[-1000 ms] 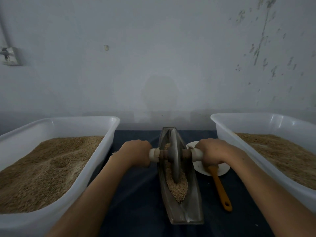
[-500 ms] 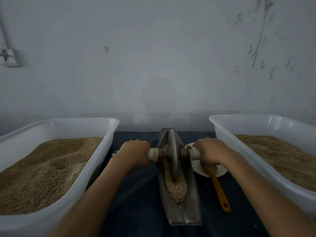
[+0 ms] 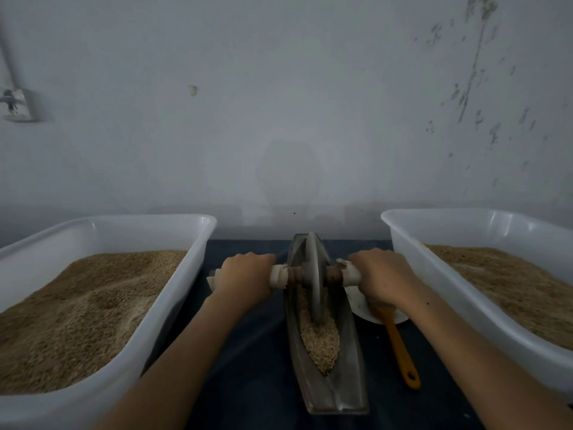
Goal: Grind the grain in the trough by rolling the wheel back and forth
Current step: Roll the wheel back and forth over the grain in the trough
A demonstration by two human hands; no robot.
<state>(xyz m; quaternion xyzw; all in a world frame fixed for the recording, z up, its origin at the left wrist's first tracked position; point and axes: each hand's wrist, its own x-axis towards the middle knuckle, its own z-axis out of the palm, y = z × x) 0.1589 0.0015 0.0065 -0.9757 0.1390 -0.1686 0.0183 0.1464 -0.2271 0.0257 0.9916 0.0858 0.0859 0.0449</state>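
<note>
We see a big pale grey wall (image 3: 279, 103) in front of us. It has dark scratchy marks (image 3: 474, 72) up on the right side and one tiny spot (image 3: 193, 90) near the middle. On the far left a small box (image 3: 18, 105) is stuck on the wall, a bit blurry. The light is dim, and a soft shadow (image 3: 290, 172) sits low on the wall. Below the wall we see a dark blue table top (image 3: 251, 361).
</note>
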